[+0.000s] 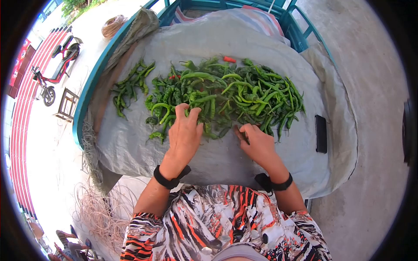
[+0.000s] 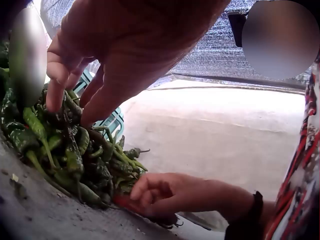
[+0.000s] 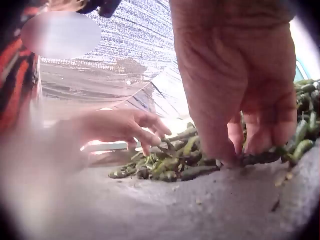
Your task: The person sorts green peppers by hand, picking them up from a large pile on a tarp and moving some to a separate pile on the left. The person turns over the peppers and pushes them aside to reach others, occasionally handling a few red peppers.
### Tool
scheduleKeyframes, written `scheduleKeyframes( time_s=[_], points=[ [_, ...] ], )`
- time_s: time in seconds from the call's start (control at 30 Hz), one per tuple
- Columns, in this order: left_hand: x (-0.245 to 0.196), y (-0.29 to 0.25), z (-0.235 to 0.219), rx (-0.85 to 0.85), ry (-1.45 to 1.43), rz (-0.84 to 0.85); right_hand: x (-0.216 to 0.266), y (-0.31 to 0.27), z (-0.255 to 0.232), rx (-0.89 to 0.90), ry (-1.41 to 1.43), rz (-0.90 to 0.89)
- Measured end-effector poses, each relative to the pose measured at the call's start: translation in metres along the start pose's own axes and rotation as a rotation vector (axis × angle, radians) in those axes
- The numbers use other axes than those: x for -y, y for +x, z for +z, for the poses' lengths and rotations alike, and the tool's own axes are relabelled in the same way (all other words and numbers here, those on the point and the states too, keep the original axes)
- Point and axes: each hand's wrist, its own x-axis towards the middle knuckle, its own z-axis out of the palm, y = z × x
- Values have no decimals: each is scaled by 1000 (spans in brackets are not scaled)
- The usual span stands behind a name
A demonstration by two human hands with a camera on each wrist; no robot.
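A loose pile of green chili peppers (image 1: 244, 89) is spread over a grey sheet (image 1: 130, 150). My left hand (image 1: 185, 135) reaches into its near left side, fingers and thumb parted over the peppers, fingertips right at them in the left wrist view. At the pile's near edge, my right hand (image 1: 259, 145) pinches a dark reddish chili pepper (image 1: 239, 134), whose red side shows in the left wrist view. In the right wrist view, the right fingertips are low, close to the sheet. Palm and fingers hide part of that pepper.
A smaller group of green peppers (image 1: 126, 89) lies left of the pile. One red pepper (image 1: 229, 59) sits at its far edge. A black phone (image 1: 321, 134) rests on the sheet at right. Teal cart rails (image 1: 93, 82) border the left side; a striped bag (image 1: 261, 19) lies behind.
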Motion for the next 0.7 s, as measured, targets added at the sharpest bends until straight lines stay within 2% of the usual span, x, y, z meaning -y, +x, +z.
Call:
scheduleKeyframes(
  time_s=[0.07,0.13,0.23,0.37,0.4,0.5,0.7],
  points=[
    [3,1,1,-27,29,-21,9,-4,-21,41,72,-8],
    [8,4,2,46,18,-58,16,-5,-40,65,142,-19],
    [8,7,7,99,7,-39,30,2,-67,-19,244,30],
    [13,7,20,41,118,100,42,19,-66,-393,453,61],
    [13,9,22,55,118,59,43,20,-60,-342,363,6],
    [20,11,25,87,148,75,42,25,-24,-105,247,-283],
    [31,6,29,33,117,89,55,49,26,-71,-117,-203]
  ],
)
